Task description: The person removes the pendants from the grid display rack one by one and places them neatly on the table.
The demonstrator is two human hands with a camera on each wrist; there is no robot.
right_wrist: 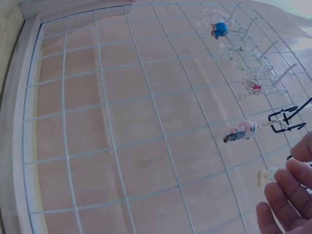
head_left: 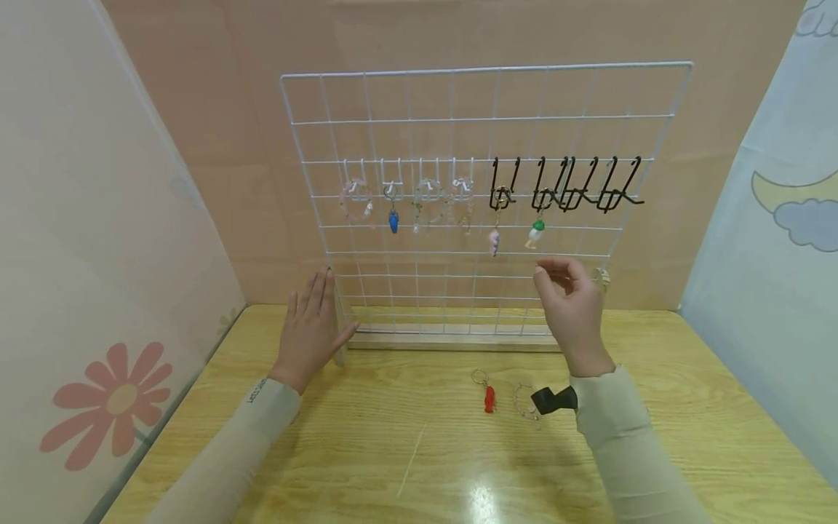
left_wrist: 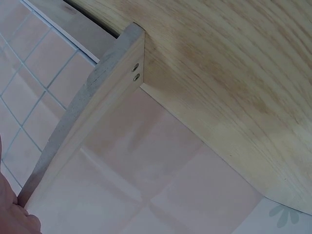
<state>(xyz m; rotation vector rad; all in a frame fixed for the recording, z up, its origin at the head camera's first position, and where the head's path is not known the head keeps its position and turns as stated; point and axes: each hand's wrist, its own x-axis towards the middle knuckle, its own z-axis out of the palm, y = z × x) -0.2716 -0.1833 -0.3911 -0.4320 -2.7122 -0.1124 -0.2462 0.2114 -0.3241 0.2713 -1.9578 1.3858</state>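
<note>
My left hand (head_left: 309, 327) rests with straight fingers against the wooden side post (left_wrist: 87, 107) of a white wire grid rack (head_left: 452, 276). Just below a green-and-white figure keychain (head_left: 536, 233), my right hand (head_left: 572, 309) hovers in front of the grid. Its fingers are loosely bent, with nothing visible held between them. That keychain hangs from a black hook (head_left: 543, 198), and a pink figure keychain (head_left: 494, 242) hangs to its left. In the right wrist view, the fingers (right_wrist: 285, 200) partly hide the green-and-white keychain.
White hooks on the left hold beaded bracelets (head_left: 428, 200) and a blue figure keychain (head_left: 393, 221). More black hooks (head_left: 610, 200) are on the right. A red keychain (head_left: 489, 399) and a beaded bracelet (head_left: 517, 400) lie on the wooden table (head_left: 327, 451).
</note>
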